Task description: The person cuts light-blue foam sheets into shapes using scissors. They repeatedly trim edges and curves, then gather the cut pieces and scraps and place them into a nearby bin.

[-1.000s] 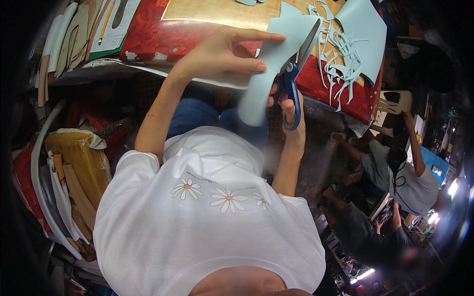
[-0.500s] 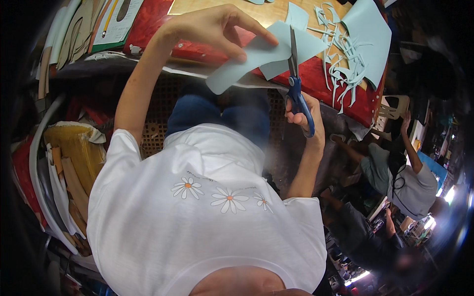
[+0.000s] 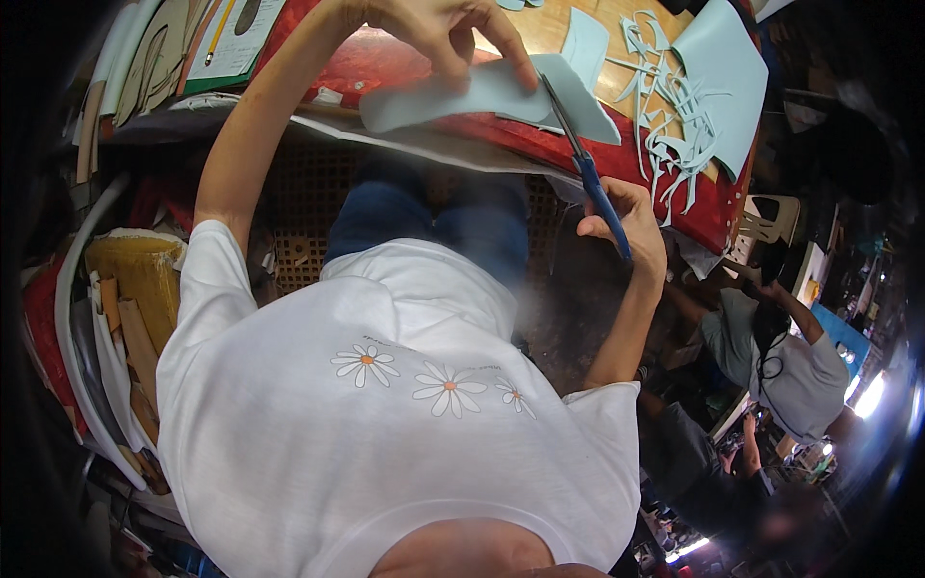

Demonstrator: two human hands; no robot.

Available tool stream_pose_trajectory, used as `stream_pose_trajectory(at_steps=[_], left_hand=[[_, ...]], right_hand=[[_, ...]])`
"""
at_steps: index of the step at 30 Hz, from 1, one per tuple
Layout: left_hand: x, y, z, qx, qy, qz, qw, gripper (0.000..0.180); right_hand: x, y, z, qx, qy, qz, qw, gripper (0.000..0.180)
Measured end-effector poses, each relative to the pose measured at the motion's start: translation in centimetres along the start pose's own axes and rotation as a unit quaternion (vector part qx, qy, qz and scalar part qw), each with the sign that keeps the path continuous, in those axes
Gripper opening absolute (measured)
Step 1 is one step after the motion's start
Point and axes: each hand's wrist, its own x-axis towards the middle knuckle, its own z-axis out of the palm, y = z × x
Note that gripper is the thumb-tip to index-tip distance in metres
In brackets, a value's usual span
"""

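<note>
My left hand [image 3: 443, 31] pinches a long, rounded piece of pale blue sheet material [image 3: 424, 106] between thumb and fingers, above the near edge of the red-covered table. In my right hand [image 3: 644, 226] is a pair of scissors [image 3: 603, 197] with blue handles. The blades point up and left and lie at the right part of the sheet piece, close to my left fingertips. Whether they are cutting into it, I cannot tell. A second flat pale blue piece [image 3: 586, 46] lies just beyond, on the wooden board [image 3: 540, 34].
Thin curled offcuts [image 3: 679, 111] lie in a tangle at the right, against a larger pale blue sheet [image 3: 725, 82]. A pencil [image 3: 220, 31] rests on paper at the far left. Boards and folded material [image 3: 135, 289] stand at left. Another person [image 3: 795, 376] sits at the right.
My left hand has moved up, and the pale blue piece has swung leftward to lie more level. The scissors have shifted right and now tilt further to the left.
</note>
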Motion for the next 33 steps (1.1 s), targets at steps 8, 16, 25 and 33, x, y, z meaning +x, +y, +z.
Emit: stream_pose_trajectory(at_steps=[8, 16, 25, 33], left_hand=[[2.0, -2.9, 7.6, -0.062, 0.593, 0.168, 0.785, 0.020], [6.3, -2.5, 13.7, -0.404, 0.568, 0.171, 0.696, 0.029], [6.8, -3.0, 10.9, -0.216, 0.640, 0.147, 0.722, 0.036], [7.2, -2.1, 10.8, -0.286, 0.611, 0.194, 0.712, 0.045]], right_hand=[[2.1, 1.8, 6.9, 0.297, 0.113, -0.049, 0.947, 0.032], [2.6, 0.8, 11.6, 0.367, 0.141, -0.100, 0.914, 0.035], [2.6, 0.5, 11.7, 0.288, 0.217, -0.071, 0.930, 0.025], [2.9, -0.2, 12.2, 0.276, 0.240, -0.055, 0.929, 0.028]])
